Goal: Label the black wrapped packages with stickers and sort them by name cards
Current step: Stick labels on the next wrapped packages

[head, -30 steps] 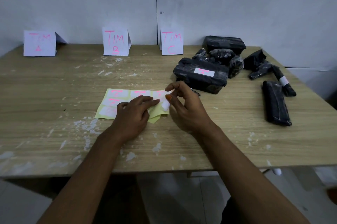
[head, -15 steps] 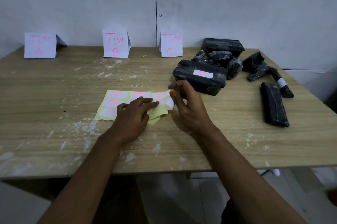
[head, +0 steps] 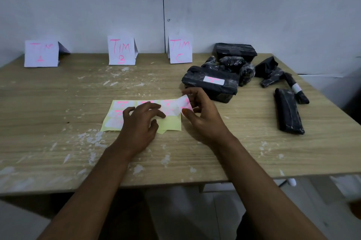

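Note:
A yellow sticker sheet [head: 112, 124] with pink-lettered white stickers lies in the middle of the wooden table [head: 58, 103]. My left hand [head: 139, 124] presses the sheet down with spread fingers. My right hand [head: 203, 116] pinches a white sticker [head: 180, 106] that is partly peeled up from the sheet's right end. Several black wrapped packages are piled at the back right; the nearest one [head: 211, 85] carries a white label. Three folded name cards stand along the wall: TIM A [head: 41, 54], TIM B [head: 121, 50], TIM C [head: 180, 49].
A long flat black package [head: 289, 111] lies alone near the right edge, with a black roll [head: 296, 89] banded in white behind it. White paint flecks spot the tabletop. The table's front edge runs just below my forearms.
My right hand has pulled the sticker further up and to the right off the sheet. My left hand stays pressed on the sheet.

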